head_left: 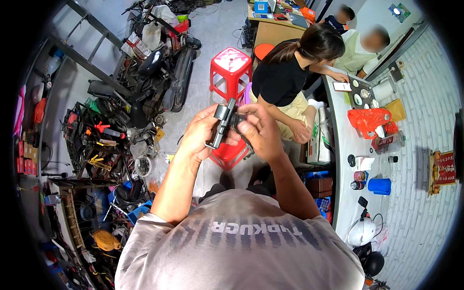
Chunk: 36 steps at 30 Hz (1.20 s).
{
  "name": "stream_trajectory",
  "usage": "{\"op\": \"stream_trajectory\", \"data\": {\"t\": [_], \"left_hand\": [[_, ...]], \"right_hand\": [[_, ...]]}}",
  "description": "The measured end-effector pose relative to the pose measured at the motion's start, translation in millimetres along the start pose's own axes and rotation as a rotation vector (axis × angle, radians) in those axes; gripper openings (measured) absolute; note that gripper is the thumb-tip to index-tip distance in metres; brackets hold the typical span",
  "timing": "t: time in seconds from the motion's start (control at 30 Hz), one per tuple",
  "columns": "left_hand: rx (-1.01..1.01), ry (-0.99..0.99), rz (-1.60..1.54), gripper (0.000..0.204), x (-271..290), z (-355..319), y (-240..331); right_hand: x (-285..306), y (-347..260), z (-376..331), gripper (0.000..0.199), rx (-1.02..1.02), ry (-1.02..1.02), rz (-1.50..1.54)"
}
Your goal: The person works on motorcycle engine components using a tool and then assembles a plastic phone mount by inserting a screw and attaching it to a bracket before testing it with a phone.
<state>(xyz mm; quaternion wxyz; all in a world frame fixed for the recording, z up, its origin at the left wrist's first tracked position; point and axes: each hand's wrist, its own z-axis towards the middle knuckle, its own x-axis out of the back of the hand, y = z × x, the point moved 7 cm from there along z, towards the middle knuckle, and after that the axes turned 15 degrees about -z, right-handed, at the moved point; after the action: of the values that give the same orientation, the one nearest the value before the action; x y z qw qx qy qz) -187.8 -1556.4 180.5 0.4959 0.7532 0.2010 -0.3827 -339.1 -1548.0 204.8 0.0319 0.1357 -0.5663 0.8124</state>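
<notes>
Gripping grey metal part (221, 126): left hand (199, 134), right hand (261, 131); red plastic bag (369, 119) on counter (345, 193).

Both forearms rise from the lower edge, elbows bent, and meet at chest height. The left hand (200, 133) is cupped with fingers curled inward. The right hand (261, 131) closes in a pinch against it.

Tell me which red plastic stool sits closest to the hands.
The red stool directly below the hands, partly hidden by them; the other red stool stands farther off, fully visible.
</notes>
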Motion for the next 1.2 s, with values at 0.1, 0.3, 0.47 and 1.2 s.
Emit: {"op": "stream_trajectory", "data": {"t": [0.1,0.3,0.47,1.2], "left_hand": [[0.016,-0.005,0.06,0.034,-4,4,0],[-0.008,-0.017,-0.013,0.033,0,7,0],[-0.016,0.011,0.038,0.032,-4,9,0],[-0.251,0.036,0.197,0.03,1,8,-5]], "right_hand": [[-3,4,-4,0.019,-0.072,-0.034,0.106],[-4,-9,-1,0.015,-0.042,0.015,0.205],[2,9,4,0.013,-0.092,0.004,-0.034],[-3,22,-4,0.048,-0.164,0.011,-0.13]]}}
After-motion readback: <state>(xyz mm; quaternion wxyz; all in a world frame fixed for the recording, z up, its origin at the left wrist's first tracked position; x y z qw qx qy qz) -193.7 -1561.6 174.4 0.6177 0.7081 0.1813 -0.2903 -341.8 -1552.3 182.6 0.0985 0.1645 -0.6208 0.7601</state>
